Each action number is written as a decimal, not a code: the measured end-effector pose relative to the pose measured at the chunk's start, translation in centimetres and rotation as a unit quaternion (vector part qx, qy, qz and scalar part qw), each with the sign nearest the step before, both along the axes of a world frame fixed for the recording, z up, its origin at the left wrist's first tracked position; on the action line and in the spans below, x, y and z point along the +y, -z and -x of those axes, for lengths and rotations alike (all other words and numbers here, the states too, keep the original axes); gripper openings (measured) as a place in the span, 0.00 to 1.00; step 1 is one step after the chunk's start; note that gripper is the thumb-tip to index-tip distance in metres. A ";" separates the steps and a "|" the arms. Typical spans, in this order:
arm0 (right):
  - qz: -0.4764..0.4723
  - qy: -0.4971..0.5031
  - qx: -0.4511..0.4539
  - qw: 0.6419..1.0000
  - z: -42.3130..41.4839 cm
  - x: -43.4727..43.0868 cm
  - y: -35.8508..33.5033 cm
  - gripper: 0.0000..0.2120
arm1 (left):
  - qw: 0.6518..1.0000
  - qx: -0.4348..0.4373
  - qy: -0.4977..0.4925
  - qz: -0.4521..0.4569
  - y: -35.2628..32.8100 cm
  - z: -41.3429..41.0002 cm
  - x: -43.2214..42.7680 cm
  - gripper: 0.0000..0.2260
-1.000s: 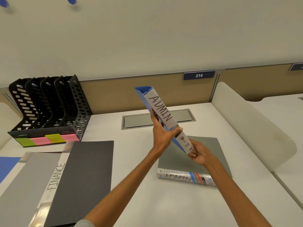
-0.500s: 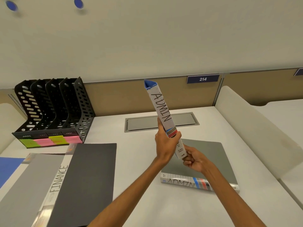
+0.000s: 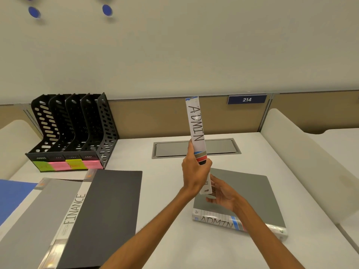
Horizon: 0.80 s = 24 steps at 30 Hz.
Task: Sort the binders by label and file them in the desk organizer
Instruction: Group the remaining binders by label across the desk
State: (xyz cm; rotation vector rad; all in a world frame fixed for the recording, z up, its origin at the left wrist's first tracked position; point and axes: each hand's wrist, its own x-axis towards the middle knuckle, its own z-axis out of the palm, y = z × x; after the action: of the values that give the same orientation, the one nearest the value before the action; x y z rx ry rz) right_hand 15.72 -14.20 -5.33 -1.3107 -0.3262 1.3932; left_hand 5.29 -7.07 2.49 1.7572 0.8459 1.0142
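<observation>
On the white desk (image 3: 161,187), a black organizer (image 3: 71,131) stands at the left rear, a FINANCE binder (image 3: 73,210) lies open before it, the left hand (image 3: 195,171) grips an upright ADMIN binder (image 3: 197,129) above mid-desk, and the right hand (image 3: 221,195), fingers loosely spread, sits at its foot over a flat grey binder (image 3: 250,191).

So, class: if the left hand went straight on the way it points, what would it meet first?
Likely the tan partition panel behind the grey metal desk hatch. The left hand, gripping the white-spined ADMIN binder, seems raised above it, though depth is unclear.
</observation>
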 end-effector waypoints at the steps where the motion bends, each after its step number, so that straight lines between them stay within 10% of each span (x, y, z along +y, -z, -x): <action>1: -0.004 -0.001 0.001 1.000 0.1 0.1 0.1 0.25 | 1.000 0.000 0.000 -0.005 -0.1 0.1 0.1 0.37; 24: 0.024 -0.052 -0.096 0.994 3.2 7.7 -0.8 0.41 | 0.994 -0.084 -0.071 0.016 -3.3 10.5 4.5 0.25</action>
State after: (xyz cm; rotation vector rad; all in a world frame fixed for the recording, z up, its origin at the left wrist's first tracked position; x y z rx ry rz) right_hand 12.53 -6.45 -4.51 -1.4896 -0.5008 1.3703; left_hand -5.16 -2.53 5.80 1.5777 0.8831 1.2169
